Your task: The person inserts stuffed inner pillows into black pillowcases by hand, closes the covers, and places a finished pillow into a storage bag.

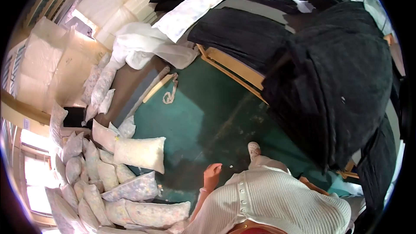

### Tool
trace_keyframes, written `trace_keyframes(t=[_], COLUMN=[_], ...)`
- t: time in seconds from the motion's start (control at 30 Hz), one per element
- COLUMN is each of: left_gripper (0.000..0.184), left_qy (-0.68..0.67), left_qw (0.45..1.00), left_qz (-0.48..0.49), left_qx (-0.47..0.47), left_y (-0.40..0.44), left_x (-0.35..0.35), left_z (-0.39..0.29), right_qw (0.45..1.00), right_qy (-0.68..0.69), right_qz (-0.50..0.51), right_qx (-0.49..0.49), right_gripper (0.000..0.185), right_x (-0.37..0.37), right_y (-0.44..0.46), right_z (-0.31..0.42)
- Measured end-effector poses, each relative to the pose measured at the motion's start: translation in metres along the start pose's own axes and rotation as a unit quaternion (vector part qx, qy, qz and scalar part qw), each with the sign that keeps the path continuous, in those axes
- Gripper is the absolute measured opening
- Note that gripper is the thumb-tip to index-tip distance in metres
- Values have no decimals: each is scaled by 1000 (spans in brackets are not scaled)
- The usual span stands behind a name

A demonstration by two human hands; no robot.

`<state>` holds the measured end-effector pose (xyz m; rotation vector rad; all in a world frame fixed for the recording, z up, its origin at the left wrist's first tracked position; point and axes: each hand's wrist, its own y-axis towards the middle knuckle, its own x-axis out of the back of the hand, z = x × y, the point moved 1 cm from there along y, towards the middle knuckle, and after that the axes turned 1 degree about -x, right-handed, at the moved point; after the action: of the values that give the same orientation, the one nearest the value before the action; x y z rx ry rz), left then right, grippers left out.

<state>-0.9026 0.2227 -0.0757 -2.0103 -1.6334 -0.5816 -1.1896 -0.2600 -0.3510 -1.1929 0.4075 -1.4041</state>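
My left hand (212, 174) hangs over the green floor (186, 117) in front of my body, its fingers curled together. Nothing shows in it. A stuffed cream pillow (139, 154) lies on the heap to its left, apart from the hand. Part of my right arm (315, 186) shows beside my white ribbed top; the fingers on that side are hidden. Nearest to that arm is a large pile of black fabric (342, 78), draped over a wooden-edged table.
Several stuffed pillows (115, 186) are heaped at the left. A white patterned pillow (190, 14) and white sheeting (138, 45) lie at the back. A wooden board (234, 67) edges the table; a fabric strip (170, 92) lies on the floor. Wrapped stacks (56, 65) stand far left.
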Motion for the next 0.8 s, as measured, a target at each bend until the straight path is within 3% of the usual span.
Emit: trace_keyframes(t=[0.17,0.27,0.33,0.4,0.47,0.5,0.57,0.63,0.67,0.7,0.73,0.77,0.8], left_gripper=[16,17,16,14,13,13,15,18,18,18,17,17,16], left_qy=[58,79,86,80,120,119,64,65,65,34,5,22,37], left_qw=[998,994,994,994,982,978,987,983,981,981,980,976,972], left_qz=[-19,-6,25,66,119,143,110,168,180,183,187,196,202], left_qx=[-17,-73,55,41,-86,-99,-95,-26,-38,-54,-65,-92,-117], left_y=[95,143,189,244,306,341,406,474,509,545,574,605,637], left_x=[32,45,58,64,82,94,117,153,160,163,170,175,175], left_z=[30,67,74,92,101,105,103,59,62,68,70,57,36], right_qw=[1000,997,995,994,993,994,992,994,962,891,962,946,928], right_qy=[19,67,87,90,66,32,-26,34,229,410,202,173,191], right_qz=[-6,-26,-45,-67,-90,-99,-119,-106,-144,-179,-166,-228,-276], right_qx=[-5,9,8,-8,-29,-29,-20,3,37,75,81,154,162], right_gripper=[26,25,24,23,23,23,22,10,15,21,16,16,15], right_x=[22,28,25,12,-8,-18,-32,-59,-45,-12,51,73,102], right_y=[33,45,43,40,24,15,15,82,83,57,11,13,8], right_z=[156,242,288,314,343,363,415,414,464,544,633,664,702])
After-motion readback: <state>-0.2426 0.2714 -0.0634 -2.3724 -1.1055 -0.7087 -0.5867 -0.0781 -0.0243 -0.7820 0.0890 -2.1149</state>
